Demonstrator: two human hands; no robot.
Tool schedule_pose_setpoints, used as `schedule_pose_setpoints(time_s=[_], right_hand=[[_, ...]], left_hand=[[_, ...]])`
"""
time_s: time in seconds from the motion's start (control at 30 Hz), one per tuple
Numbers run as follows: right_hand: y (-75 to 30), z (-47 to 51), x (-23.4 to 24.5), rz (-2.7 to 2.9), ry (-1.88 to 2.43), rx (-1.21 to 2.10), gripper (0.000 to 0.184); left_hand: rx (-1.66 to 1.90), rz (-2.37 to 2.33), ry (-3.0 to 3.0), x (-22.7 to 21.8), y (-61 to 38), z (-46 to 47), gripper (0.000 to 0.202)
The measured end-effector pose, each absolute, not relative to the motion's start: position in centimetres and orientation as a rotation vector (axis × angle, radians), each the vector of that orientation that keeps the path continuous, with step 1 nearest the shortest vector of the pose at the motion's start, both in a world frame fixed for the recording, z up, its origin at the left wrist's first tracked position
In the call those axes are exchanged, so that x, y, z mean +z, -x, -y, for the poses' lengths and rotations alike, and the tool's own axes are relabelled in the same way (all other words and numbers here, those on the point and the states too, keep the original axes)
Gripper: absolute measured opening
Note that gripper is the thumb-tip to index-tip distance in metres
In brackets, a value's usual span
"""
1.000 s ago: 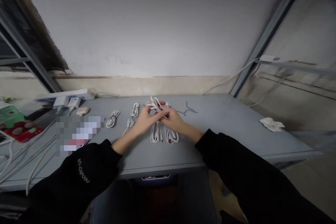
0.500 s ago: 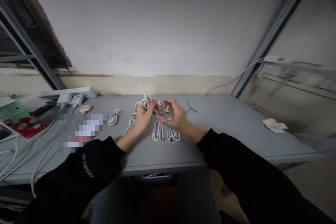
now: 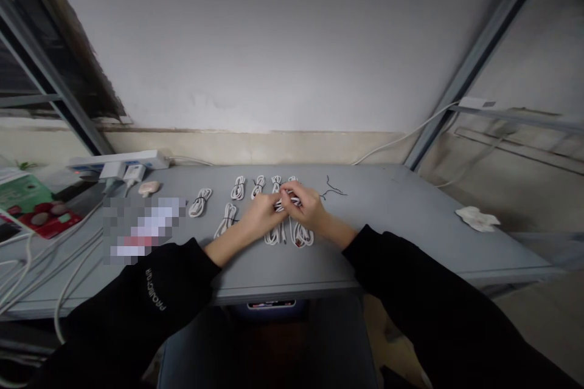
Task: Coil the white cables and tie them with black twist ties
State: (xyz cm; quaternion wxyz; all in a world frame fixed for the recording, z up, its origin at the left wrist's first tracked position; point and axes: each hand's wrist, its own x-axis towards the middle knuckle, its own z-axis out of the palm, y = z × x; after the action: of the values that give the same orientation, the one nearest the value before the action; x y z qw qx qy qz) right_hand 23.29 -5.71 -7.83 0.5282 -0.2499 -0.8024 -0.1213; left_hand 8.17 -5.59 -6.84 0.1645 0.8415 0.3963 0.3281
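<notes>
The left hand point(image 3: 261, 216) and right hand point(image 3: 308, 206), apart a moment earlier, now meet, pinching a coiled white cable point(image 3: 287, 201) above the flat grey surface point(image 3: 392, 225), amid neat rows of tied white cable coils point(image 3: 199, 202).

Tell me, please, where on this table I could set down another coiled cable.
The widest free patch on the grey table lies between the thin black wire and the crumpled tissue. A narrower strip runs along the front edge. It's crowded around the white cable coils, left hand and right hand.
</notes>
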Motion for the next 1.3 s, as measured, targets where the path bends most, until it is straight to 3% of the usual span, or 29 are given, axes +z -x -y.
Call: schedule_pose_setpoints(time_s=[0.3, 0.43, 0.57, 0.87, 0.97, 1.1, 1.3], right_hand=[[-23.0, 5.6, -8.4, 2.003, 0.649, -0.401, 0.02], [-22.8, 5.8, -8.2, 1.854, 0.798, -0.372, 0.029], [-22.8, 5.8, -8.0, 1.854, 0.788, -0.366, 0.024], [-22.9, 5.3, -7.9, 1.989, 0.778, -0.303, 0.034], [-23.0, 5.1, -7.8, 1.963, 0.844, -0.215, 0.034], [-23.5, 4.4, -7.9, 1.813, 0.966, -0.059, 0.032], [-25.4, 2.6, -7.6, 1.934, 1.11, 0.213, 0.038]], left_hand=[[0.868, -1.124, -2.275, -6.2, -8.4, 6.1, 0.009], [0.974, -1.137, -2.215, -5.9, -8.9, 6.4, 0.015], [0.99, -1.213, -2.2, -6.0, -9.2, 6.4, 0.021], [0.875, -1.266, -2.307, -6.6, -9.3, 5.7, 0.017], [0.828, -1.272, -2.388, -6.6, -9.1, 5.6, 0.014], [0.772, -1.306, -2.477, -6.2, -8.7, 6.0, 0.029], [0.779, -1.253, -2.448, -6.6, -8.6, 5.9, 0.018]])
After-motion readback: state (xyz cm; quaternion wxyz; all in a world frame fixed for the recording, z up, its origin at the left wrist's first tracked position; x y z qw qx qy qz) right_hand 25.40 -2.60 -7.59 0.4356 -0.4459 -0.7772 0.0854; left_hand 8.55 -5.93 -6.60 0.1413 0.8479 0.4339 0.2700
